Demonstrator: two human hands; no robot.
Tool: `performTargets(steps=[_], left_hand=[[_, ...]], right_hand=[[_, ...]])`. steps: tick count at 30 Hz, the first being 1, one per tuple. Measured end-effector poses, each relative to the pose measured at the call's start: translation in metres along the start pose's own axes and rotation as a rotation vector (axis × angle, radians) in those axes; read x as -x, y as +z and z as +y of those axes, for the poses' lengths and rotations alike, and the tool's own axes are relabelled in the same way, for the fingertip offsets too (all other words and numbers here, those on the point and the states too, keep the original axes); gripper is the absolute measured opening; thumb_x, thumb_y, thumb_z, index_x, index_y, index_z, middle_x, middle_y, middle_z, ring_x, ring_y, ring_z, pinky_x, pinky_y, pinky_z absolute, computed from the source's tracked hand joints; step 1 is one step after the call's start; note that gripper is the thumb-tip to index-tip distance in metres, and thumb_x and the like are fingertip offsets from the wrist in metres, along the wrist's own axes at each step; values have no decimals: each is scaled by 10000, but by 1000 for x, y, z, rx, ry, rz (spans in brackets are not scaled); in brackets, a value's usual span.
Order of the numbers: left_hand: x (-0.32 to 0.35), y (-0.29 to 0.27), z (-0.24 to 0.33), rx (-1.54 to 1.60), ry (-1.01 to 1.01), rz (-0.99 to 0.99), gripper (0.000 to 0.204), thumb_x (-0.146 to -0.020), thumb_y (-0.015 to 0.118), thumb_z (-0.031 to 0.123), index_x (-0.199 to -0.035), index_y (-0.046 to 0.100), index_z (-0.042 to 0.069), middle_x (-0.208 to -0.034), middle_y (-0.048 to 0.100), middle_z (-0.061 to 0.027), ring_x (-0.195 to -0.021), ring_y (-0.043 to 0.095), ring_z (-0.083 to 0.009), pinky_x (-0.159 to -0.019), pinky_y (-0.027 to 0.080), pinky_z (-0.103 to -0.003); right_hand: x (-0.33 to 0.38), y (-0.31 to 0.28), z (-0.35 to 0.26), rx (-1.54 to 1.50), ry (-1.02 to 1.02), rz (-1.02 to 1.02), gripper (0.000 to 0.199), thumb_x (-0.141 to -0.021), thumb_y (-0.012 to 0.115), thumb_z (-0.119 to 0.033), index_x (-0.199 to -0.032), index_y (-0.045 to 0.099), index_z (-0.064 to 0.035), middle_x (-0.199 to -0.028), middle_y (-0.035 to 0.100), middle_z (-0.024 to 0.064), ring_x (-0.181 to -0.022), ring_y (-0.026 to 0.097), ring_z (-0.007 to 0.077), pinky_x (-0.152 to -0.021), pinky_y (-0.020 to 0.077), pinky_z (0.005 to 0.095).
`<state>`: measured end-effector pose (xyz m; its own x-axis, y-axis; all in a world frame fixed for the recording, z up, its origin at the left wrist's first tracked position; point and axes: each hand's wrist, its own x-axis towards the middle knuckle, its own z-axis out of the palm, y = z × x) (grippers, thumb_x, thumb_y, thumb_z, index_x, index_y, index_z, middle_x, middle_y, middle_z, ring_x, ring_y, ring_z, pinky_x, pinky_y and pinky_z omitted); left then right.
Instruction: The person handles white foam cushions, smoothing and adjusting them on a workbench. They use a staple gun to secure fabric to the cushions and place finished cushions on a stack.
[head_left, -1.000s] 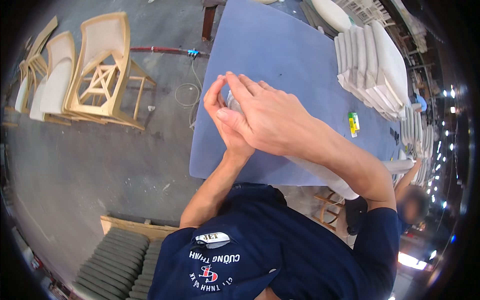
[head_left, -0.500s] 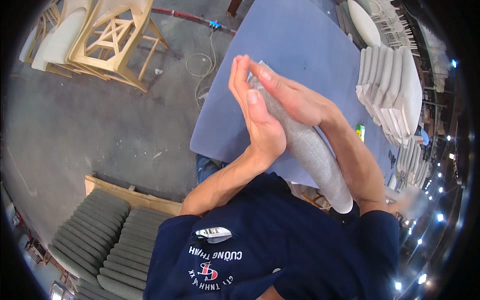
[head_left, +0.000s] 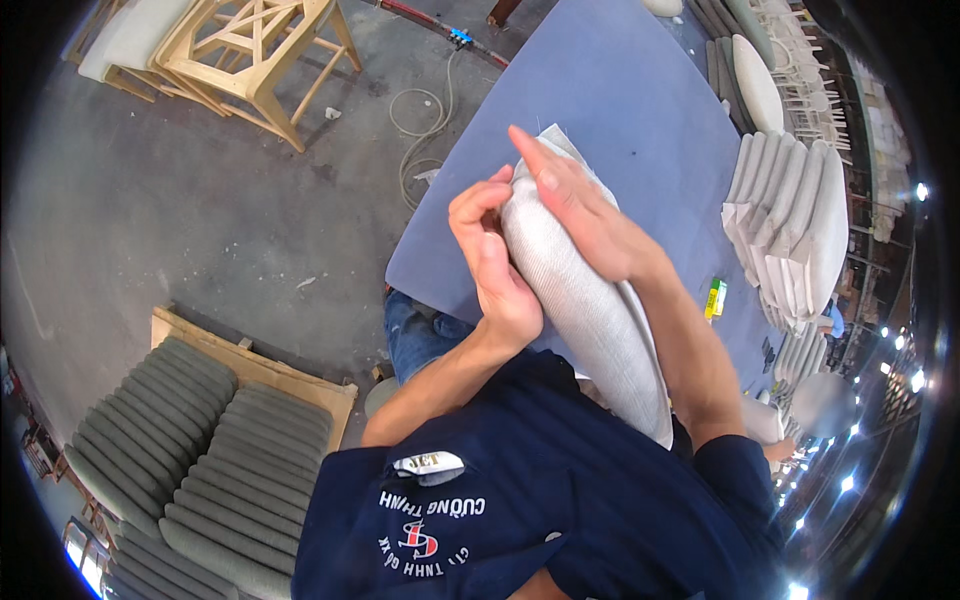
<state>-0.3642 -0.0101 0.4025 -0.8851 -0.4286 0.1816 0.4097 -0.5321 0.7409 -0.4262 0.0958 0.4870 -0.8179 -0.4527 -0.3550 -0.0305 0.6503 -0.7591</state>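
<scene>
I hold a long grey-white upholstered seat cushion (head_left: 590, 310) on edge between both hands, its lower end against my dark blue shirt. My left hand (head_left: 490, 255) grips its left side near the top, fingers curled onto the fabric. My right hand (head_left: 580, 205) lies flat over the upper face, fingers stretched toward the top corner. The cushion hangs over the near edge of a blue-grey worktable (head_left: 620, 90).
A stack of similar pale cushions (head_left: 790, 215) stands on the table's right side, with a small yellow-green object (head_left: 716, 298) near it. Wooden chair frames (head_left: 250, 45) stand on the concrete floor at upper left. Ribbed grey-green cushions (head_left: 190, 450) lie on a wooden board at lower left.
The cushion has come up from under my hands and now stands on edge, in full view. My hands have shifted from clasped together to gripping its upper end.
</scene>
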Motion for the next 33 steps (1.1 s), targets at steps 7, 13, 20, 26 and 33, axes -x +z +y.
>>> performTargets(steps=[7, 13, 20, 26, 33], left_hand=[[-9, 2, 15, -195, 10, -133, 240, -1058, 452, 228, -1131, 546, 19, -1326, 530, -177, -1258, 519, -251, -1141, 379, -467], [-23, -1, 29, -413, 12, -264, 200, -1039, 474, 123, -1162, 571, -3, -1244, 544, -165, -1159, 527, -252, -1077, 407, -411], [-83, -33, 107, -565, 353, 67, 574, -1053, 464, 450, -1418, 510, 11, -1472, 539, -194, -1431, 473, -319, -1230, 315, -510], [-58, 23, 85, -1278, -46, -834, 635, -1035, 452, 551, -1378, 592, 35, -1516, 495, -234, -1499, 388, -479, -1229, 264, -643], [-20, -52, 36, -555, 541, -272, 604, -1078, 342, 518, -1268, 634, 25, -1453, 524, -244, -1407, 487, -428, -1208, 303, -641]], right_hand=[[-4, 8, 6, -170, -29, 48, 721, -1151, 266, -555, -1691, 280, -78, -1747, 248, 223, -1639, 157, 389, -1313, 136, 498], [-3, 5, 8, -140, -13, 44, 703, -1167, 254, -508, -1687, 264, -35, -1734, 311, 159, -1614, 259, 310, -1316, 187, 423], [11, 19, 5, 16, 4, 26, 733, -1146, 198, -559, -1694, 265, -77, -1740, 274, 202, -1627, 201, 368, -1312, 149, 496], [-11, 15, 55, -289, -363, -52, 761, -1128, 294, -596, -1680, 296, -72, -1739, 284, 190, -1614, 229, 372, -1291, 177, 523], [15, 10, 7, 22, 89, 4, 746, -1156, 211, -551, -1691, 243, -32, -1749, 259, 187, -1637, 180, 346, -1328, 120, 423]])
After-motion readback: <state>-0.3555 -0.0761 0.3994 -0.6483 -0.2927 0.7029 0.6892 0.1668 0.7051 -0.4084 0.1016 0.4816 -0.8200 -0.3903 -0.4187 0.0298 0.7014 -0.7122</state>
